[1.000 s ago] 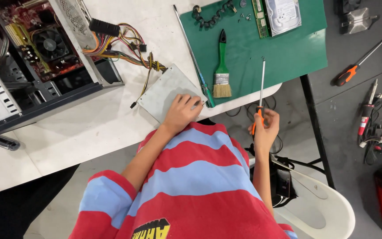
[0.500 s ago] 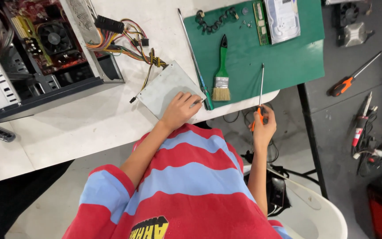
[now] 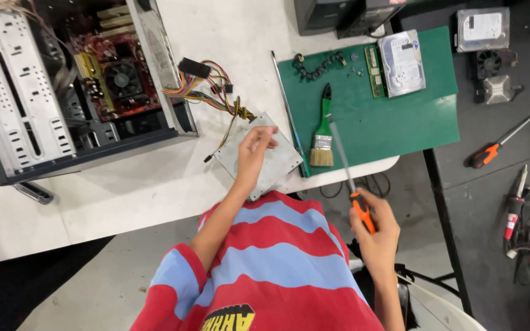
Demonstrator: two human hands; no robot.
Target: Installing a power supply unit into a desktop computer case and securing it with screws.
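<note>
My left hand (image 3: 254,156) lies flat on a grey metal box (image 3: 257,158), the fingers a little spread, pressing and not gripping. This box sits at the front edge of the white table (image 3: 124,184), and a bundle of coloured wires (image 3: 213,92) goes from it toward the open computer case (image 3: 69,86) at the far left corner. My right hand (image 3: 378,230) is closed around the orange handle of a screwdriver (image 3: 352,184); its long thin steel shaft points away from me, over the front edge of the green mat (image 3: 387,122).

The mat is smooth and rectangular and covers the right end of the table. On it, near its left edge, lies a paint brush (image 3: 322,132) with a green handle and pale bristles. A long thin metal rod (image 3: 286,107) lies along this left edge. At the far edge of the mat there is a silver hard drive (image 3: 402,62) with a white rectangular label on top, and just beside it a narrow green memory stick (image 3: 374,70). A few small dark screws (image 3: 314,66) are scattered near the far left corner of the mat.

On the dark surface to the right lies another hard drive (image 3: 483,29), also with a white label, and a second screwdriver (image 3: 498,144) with an orange and black handle
</note>
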